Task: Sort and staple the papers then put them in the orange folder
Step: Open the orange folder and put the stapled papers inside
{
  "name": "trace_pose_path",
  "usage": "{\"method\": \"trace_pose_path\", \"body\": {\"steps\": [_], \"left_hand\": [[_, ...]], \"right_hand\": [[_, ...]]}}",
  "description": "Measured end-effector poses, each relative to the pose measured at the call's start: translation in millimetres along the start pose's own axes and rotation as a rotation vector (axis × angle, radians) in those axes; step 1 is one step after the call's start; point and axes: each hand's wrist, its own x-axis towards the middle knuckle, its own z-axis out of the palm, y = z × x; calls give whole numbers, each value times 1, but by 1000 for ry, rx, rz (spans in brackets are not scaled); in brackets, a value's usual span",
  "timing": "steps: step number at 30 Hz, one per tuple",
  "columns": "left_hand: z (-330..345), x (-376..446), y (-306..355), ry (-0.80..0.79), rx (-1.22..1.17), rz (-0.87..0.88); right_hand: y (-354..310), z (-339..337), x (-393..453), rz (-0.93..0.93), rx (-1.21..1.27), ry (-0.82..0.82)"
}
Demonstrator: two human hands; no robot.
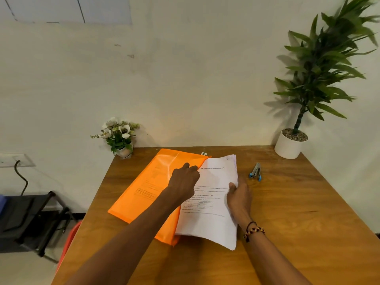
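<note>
An orange folder [144,188] lies at an angle on the wooden table [287,219]. A white stack of printed papers [213,219] sticks out of the folder's right side, its left part tucked under the orange flap. My left hand [183,185] presses on the folder's right edge where the papers enter, fingers bent over the flap. My right hand [239,196] grips the papers' right edge, thumb on top. A small blue and grey stapler [255,171] rests on the table to the right of the papers, apart from both hands.
A small pot of white flowers [119,135] stands at the table's back left corner. A tall green plant in a white pot [290,144] occupies the back right corner. A black chair [30,219] and a red object [67,239] sit left of the table.
</note>
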Motion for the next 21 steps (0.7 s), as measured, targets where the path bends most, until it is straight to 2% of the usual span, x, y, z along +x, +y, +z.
{"method": "trace_pose_path", "body": {"steps": [7,11,14,17,21], "left_hand": [[2,-2,8,-10,-141,-55],[3,0,12,1,-146,-54],[8,1,11,3,-291,-17],[15,0,1,48,-561,-29],[29,-7,-46,189,-767,-270]], "right_hand": [[6,22,-14,205,206,-24],[2,29,-16,204,262,-46],[-5,34,-22,209,330,-77],[-10,39,-27,258,426,-171],[-16,26,-26,289,506,-426]]}}
